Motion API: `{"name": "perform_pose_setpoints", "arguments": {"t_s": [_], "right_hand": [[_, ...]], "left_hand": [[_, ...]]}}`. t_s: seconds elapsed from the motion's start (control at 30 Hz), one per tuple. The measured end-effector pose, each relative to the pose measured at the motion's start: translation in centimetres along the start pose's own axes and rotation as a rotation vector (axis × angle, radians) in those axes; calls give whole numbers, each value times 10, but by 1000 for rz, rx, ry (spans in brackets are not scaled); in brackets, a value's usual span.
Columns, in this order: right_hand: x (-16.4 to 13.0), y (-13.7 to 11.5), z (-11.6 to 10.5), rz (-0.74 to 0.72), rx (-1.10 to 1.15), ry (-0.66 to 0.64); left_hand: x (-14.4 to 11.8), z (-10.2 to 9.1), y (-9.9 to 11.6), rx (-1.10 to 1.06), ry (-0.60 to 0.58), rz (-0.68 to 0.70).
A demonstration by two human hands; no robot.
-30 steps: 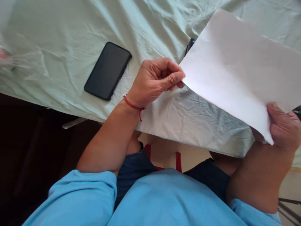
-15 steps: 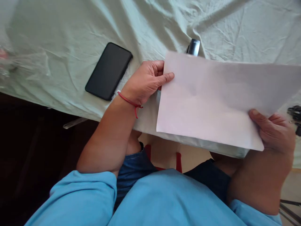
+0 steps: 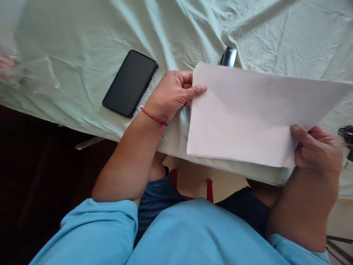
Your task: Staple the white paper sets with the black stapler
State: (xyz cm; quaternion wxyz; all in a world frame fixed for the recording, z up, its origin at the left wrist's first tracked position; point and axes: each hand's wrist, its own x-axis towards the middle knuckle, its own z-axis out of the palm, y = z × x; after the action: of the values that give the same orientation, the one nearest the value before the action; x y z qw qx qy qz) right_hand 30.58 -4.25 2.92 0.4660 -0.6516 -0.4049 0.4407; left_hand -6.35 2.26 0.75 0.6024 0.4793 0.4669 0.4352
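White paper (image 3: pixel 242 114), seemingly more than one sheet at its lower left edge, is held over the front of the table. My left hand (image 3: pixel 176 92) pinches its left side, thumb on top and the other fingers partly hidden beneath. At the lower right, my right hand (image 3: pixel 317 149) grips the paper with the thumb on top; its fingers underneath are hidden. Just beyond the paper's top edge, a dark shiny object (image 3: pixel 229 56), perhaps a stapler, is partly covered. A black smartphone (image 3: pixel 130 83) lies left of my left hand, screen up.
A wrinkled pale green cloth (image 3: pixel 91 33) covers the table. Clear plastic wrapping (image 3: pixel 35 75) lies at the far left. Dark keys or a similar small bunch (image 3: pixel 346 135) sit at the right edge. Below the table's front edge are red chair legs (image 3: pixel 210 189).
My right hand has shifted slightly left and up with the paper. The paper's lower right corner has moved inward, and its right part lies at a different tilt. My left hand keeps its hold.
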Motion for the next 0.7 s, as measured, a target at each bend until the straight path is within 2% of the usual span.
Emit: {"name": "perform_pose_setpoints", "arguments": {"t_s": [0.13, 0.37, 0.53, 0.6, 0.7], "right_hand": [[2, -1, 0, -52, 25, 72], [1, -2, 3, -33, 54, 93], [3, -1, 3, -20, 45, 115], [4, 0, 3, -24, 55, 112], [3, 2, 6, -24, 72, 104]], "left_hand": [[-1, -1, 1, -44, -41, -52], [3, 0, -4, 44, -13, 44], [-3, 0, 2, 26, -138, -64], [-4, 0, 3, 28, -127, -80], [-4, 1, 2, 63, -43, -97]]}}
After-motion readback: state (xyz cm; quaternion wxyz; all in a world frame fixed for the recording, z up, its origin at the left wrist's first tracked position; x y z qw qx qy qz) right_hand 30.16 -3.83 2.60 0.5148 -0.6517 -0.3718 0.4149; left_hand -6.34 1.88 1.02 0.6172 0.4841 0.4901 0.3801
